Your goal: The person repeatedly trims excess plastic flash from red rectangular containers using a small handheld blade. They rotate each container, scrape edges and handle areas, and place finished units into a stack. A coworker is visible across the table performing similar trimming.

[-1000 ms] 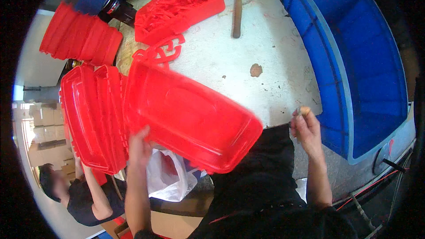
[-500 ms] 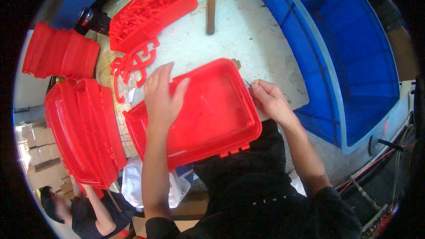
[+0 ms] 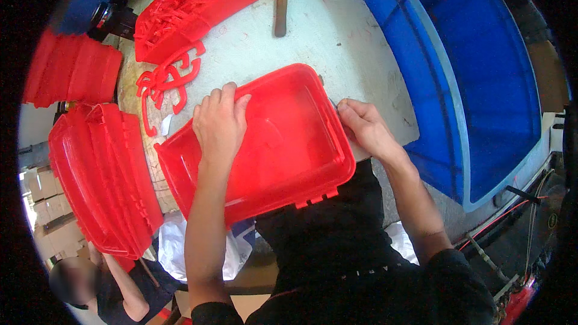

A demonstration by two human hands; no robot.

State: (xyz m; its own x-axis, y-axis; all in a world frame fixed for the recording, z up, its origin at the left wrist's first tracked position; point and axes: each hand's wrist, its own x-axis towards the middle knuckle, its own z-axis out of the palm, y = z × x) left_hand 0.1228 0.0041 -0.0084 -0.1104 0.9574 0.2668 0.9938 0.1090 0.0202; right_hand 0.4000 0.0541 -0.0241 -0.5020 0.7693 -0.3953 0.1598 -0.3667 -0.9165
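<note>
A shallow red plastic bin (image 3: 289,138) lies tilted at the table's near edge, its open side facing up. My left hand (image 3: 220,121) is closed over its far left rim, with fingers outside and the thumb along the edge. At the right rim, my right hand (image 3: 366,125) pinches a small thin metal blade (image 3: 333,104), mostly hidden by the fingers. Loose red plastic handles (image 3: 171,78) lie on the table beyond my left hand. Farther back stands a red bin (image 3: 208,30) filled with red plastic strips.
A hammer (image 3: 281,6) lies at the back of the white table (image 3: 355,54). Stacked red bins (image 3: 102,174) stand at the left, with another stack (image 3: 75,69) behind. A large blue crate (image 3: 445,84) borders the right side. Another person (image 3: 114,283) is at the lower left.
My left hand, earlier spread with fingers raised at the rim, has closed onto the bin's edge. My right hand stays at the right rim. The whole view has shifted slightly.
</note>
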